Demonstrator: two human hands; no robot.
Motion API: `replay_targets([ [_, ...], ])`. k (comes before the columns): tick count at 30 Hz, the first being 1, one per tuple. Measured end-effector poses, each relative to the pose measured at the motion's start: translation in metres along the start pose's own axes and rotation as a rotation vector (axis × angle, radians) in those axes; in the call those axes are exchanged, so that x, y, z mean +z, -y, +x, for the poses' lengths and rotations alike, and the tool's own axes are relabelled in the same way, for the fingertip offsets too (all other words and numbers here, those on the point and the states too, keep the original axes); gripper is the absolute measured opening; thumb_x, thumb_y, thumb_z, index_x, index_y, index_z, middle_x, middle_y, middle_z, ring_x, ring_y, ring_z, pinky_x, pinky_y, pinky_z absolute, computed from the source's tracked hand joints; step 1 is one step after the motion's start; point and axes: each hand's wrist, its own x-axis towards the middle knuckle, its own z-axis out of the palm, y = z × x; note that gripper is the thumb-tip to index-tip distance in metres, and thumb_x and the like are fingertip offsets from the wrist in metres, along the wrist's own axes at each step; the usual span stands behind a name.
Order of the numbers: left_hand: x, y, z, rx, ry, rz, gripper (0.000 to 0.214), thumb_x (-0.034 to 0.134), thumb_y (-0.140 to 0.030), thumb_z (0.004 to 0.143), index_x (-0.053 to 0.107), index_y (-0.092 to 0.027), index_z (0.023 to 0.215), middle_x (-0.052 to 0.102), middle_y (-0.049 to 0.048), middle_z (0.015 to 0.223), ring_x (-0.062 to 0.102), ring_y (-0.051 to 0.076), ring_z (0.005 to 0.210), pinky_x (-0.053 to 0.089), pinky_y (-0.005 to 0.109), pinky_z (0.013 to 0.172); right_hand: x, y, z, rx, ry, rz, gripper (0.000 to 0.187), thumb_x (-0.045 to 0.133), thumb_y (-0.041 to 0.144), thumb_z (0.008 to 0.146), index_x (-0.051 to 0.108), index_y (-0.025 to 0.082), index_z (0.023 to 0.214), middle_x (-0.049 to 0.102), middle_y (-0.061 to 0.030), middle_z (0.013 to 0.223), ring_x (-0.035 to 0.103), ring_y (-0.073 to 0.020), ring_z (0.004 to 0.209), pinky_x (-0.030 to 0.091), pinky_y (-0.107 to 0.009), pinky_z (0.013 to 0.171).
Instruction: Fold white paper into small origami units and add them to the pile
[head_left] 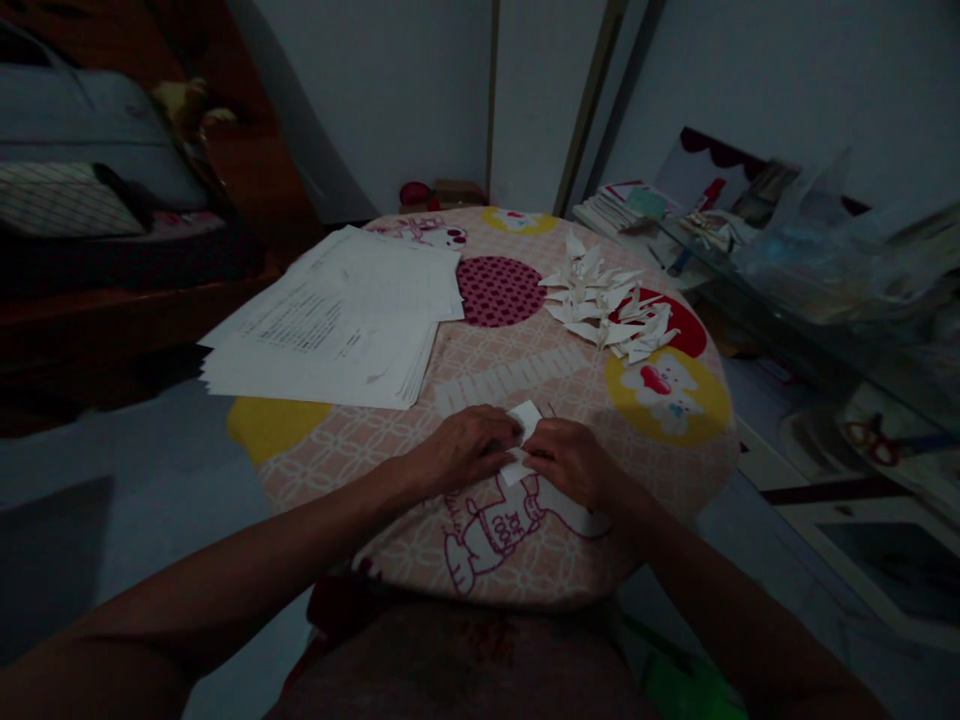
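1. Your 2 hands meet in front of your body: the left hand (476,440) and the right hand (574,455) each pinch the small white paper piece (525,415) between thumb and bent fingers.
2. That piece lies right in the grip, so neither of your hands is nearer to it; the left has it from the left side, the right from the right side.
3. You can see 2 parts of it: 1 shows just beyond your fingertips, the other just on your side of them. Its middle is covered by your fingers, so you cannot tell how the 2 parts join or whether there is a crease.
4. Judging from those parts, its longer line runs away from your body, roughly across the line joining your 2 hands. That crossing is the relation to mind: your fingers come at its sides, with its ends clear of them.
5. Under the grip is the round table, covered by a patterned cloth (322,480), with an outlined cartoon figure (502,530) on your side of the hands.
6. Beyond the grip and to its left, well apart, lies a stack of printed sheets (330,340).
7. Beyond the grip and to its right, you have a cluster of folded white paper figures (592,300), pointed and crowded together, touching neither hand.
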Motion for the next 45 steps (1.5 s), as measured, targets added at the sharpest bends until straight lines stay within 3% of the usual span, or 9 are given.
replay_targets([
  [8,0.006,-0.004,-0.004,-0.127,-0.118,-0.131,0.018,0.056,-0.027,0.093,0.068,-0.018,0.082,0.075,0.0086,0.113,0.069,0.021,0.104,0.053,0.035,0.090,-0.005,-0.018,0.005,0.049,0.009,0.186,0.020,0.072,0.004,0.079,0.067,0.015,0.063,0.062,-0.0004,0.071,0.057,-0.0123,0.069,0.038,-0.024,0.066],
  [14,0.007,-0.009,-0.004,-0.166,-0.207,-0.079,0.019,0.061,-0.021,0.088,0.070,-0.019,0.072,0.077,0.0067,0.106,0.066,0.023,0.107,0.050,0.040,0.097,-0.004,-0.018,0.007,0.071,0.005,0.203,0.016,0.073,0.007,0.080,0.071,0.015,0.066,0.065,-0.0008,0.070,0.059,-0.0124,0.067,0.039,-0.024,0.065],
  [19,0.007,-0.009,-0.005,-0.224,-0.241,-0.122,0.023,0.063,-0.026,0.089,0.069,-0.019,0.069,0.077,0.0067,0.105,0.066,0.023,0.104,0.051,0.039,0.093,-0.005,-0.014,0.010,0.128,-0.001,0.168,0.020,0.071,0.009,0.081,0.069,0.014,0.063,0.063,-0.0002,0.064,0.054,-0.0107,0.061,0.035,-0.024,0.061],
  [22,0.008,-0.009,-0.004,-0.281,-0.274,-0.097,0.020,0.063,-0.021,0.087,0.065,-0.018,0.067,0.075,0.0072,0.106,0.066,0.023,0.102,0.052,0.041,0.093,-0.005,-0.012,0.011,0.135,0.015,0.119,0.018,0.071,0.009,0.081,0.070,0.014,0.064,0.063,-0.0010,0.063,0.054,-0.0111,0.061,0.035,-0.024,0.061],
  [30,0.009,-0.011,-0.003,-0.326,-0.260,-0.038,0.016,0.064,-0.014,0.079,0.064,-0.017,0.063,0.070,0.0097,0.105,0.064,0.023,0.099,0.053,0.041,0.091,-0.004,-0.010,0.012,0.220,0.001,0.131,0.014,0.072,0.013,0.080,0.073,0.015,0.066,0.065,0.0000,0.062,0.051,-0.0103,0.057,0.033,-0.024,0.058],
  [36,0.009,-0.011,0.000,-0.342,-0.259,-0.014,0.017,0.060,-0.013,0.080,0.065,-0.017,0.064,0.070,0.0090,0.103,0.064,0.023,0.099,0.053,0.040,0.092,-0.007,-0.008,0.020,0.285,0.080,0.082,0.019,0.072,0.017,0.080,0.071,0.015,0.061,0.062,0.0008,0.058,0.051,-0.0101,0.058,0.032,-0.024,0.059],
  [45,0.010,-0.011,0.003,-0.379,-0.249,0.001,0.014,0.060,-0.014,0.074,0.063,-0.017,0.061,0.067,0.0100,0.106,0.063,0.023,0.100,0.055,0.040,0.091,-0.012,-0.020,0.018,0.270,0.109,0.201,0.009,0.071,0.017,0.074,0.075,0.014,0.067,0.066,0.0008,0.062,0.054,-0.0104,0.057,0.033,-0.023,0.056],
])
